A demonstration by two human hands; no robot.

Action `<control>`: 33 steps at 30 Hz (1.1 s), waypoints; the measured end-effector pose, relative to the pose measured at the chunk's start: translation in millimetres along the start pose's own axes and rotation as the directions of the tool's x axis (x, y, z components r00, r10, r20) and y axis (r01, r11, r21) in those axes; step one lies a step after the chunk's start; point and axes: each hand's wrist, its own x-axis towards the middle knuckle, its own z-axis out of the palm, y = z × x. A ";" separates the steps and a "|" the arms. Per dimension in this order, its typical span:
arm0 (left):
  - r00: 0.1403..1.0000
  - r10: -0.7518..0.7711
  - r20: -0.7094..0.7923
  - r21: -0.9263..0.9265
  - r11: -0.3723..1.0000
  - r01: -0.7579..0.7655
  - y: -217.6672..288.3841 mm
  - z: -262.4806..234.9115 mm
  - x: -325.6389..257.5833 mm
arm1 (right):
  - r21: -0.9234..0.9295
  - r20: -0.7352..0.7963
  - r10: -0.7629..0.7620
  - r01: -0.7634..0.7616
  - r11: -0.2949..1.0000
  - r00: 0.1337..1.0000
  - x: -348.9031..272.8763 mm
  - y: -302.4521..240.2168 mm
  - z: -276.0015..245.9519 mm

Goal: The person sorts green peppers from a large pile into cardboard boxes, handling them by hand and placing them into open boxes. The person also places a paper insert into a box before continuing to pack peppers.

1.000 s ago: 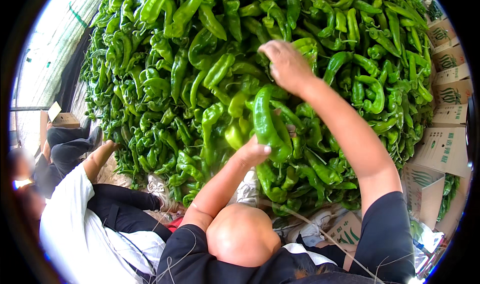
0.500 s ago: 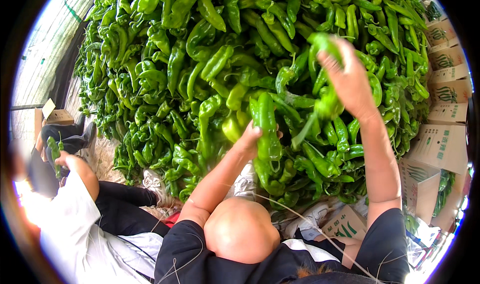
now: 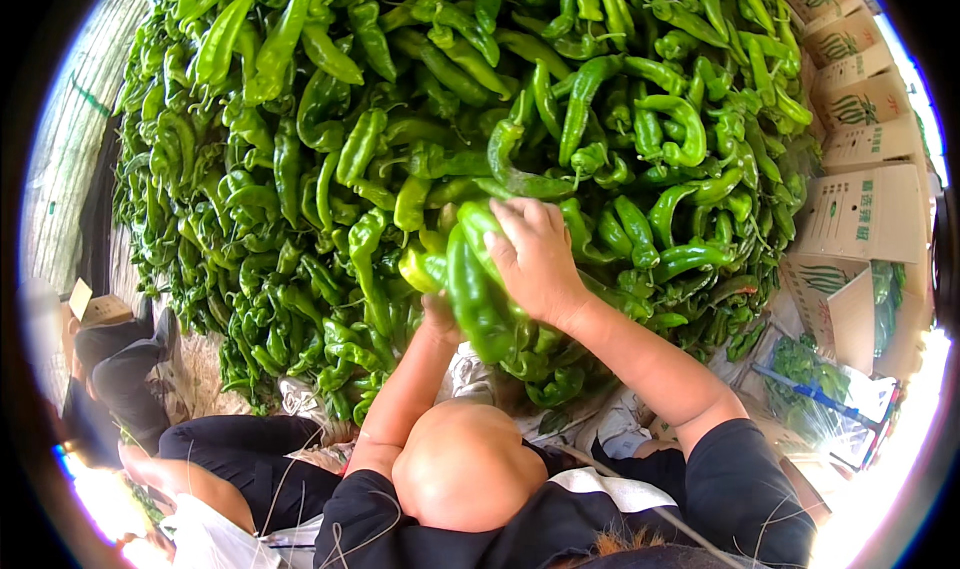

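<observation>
Long green peppers [image 3: 400, 139] lie in a huge heap in front of me. Close to its near edge my two hands come together around a small bunch of green peppers [image 3: 472, 294]. My left hand [image 3: 439, 315] grips the bunch from the left and below; most of its fingers are hidden behind the peppers. From the right, my right hand [image 3: 540, 259] closes over the bunch's upper part, its fingers curled on a lighter pepper. A yellowish-green pepper [image 3: 425, 269] pokes out on the left, beside the held ones.
Open cardboard boxes [image 3: 862, 214] line the right side, one with peppers inside. A plastic bag [image 3: 830, 399] with greens sits at the lower right. At left, another person's arm [image 3: 190, 484] and dark-trousered leg [image 3: 250, 439] show, with a second person's legs beyond. My shoes [image 3: 468, 377] touch the heap's edge.
My right hand has come down and left from the heap's right side, carrying peppers to those in my left hand. The view has shifted to the right.
</observation>
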 end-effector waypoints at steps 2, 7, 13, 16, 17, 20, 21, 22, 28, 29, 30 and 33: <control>0.995 -0.095 0.013 0.038 0.995 0.095 -2.3 -6.1 -3.2 | 0.031 -0.021 0.023 -0.023 0.999 1.000 -15.2 13.1 9.4; 0.988 -0.150 0.032 -0.103 0.983 0.152 0.3 16.6 5.1 | -0.056 -0.097 -0.156 0.151 0.987 0.983 -14.1 36.7 -43.1; 0.987 -0.101 0.122 -0.138 0.983 0.118 -1.9 26.6 15.5 | -0.651 -0.402 0.136 -0.388 0.653 0.905 0.8 170.9 -164.5; 0.989 -0.113 0.094 -0.119 0.985 0.124 -7.6 21.6 18.4 | -0.865 -0.161 0.334 -0.295 0.405 0.929 6.0 168.1 -161.1; 0.985 -0.135 0.104 -0.136 0.980 0.149 -8.6 18.2 17.4 | -0.896 -0.094 0.319 -0.220 0.387 0.943 7.7 163.7 -170.6; 0.984 -0.153 0.090 -0.139 0.977 0.165 -7.5 10.9 11.6 | -0.895 0.036 0.373 -0.136 0.425 0.927 3.9 122.4 -194.9; 0.986 -0.108 0.125 -0.121 0.985 0.123 -6.1 29.6 13.6 | -0.883 0.060 0.411 -0.144 0.447 0.909 -4.0 103.4 -206.0; 0.985 -0.118 0.129 -0.156 0.978 0.137 -6.7 22.2 13.4 | -0.871 0.039 0.379 -0.155 0.467 0.924 -12.9 84.7 -225.0; 0.960 -0.215 0.180 -0.218 0.943 0.252 -16.8 33.8 27.3 | -0.189 -0.414 0.180 -0.278 0.942 0.892 -85.9 -9.2 -241.4; 0.951 -0.234 0.201 -0.213 0.937 0.276 -26.1 47.8 36.6 | -0.293 -0.436 0.079 -0.225 0.929 0.896 -101.9 -13.4 -223.4; 0.940 -0.254 0.228 -0.207 0.931 0.302 -37.4 63.3 46.0 | -0.400 -0.448 -0.022 -0.178 0.899 0.894 -114.8 -19.2 -208.7; 0.923 -0.271 0.272 -0.026 0.957 0.289 -48.1 115.5 51.5 | -0.426 -0.085 0.249 -0.261 0.866 0.965 -131.2 -60.9 -178.8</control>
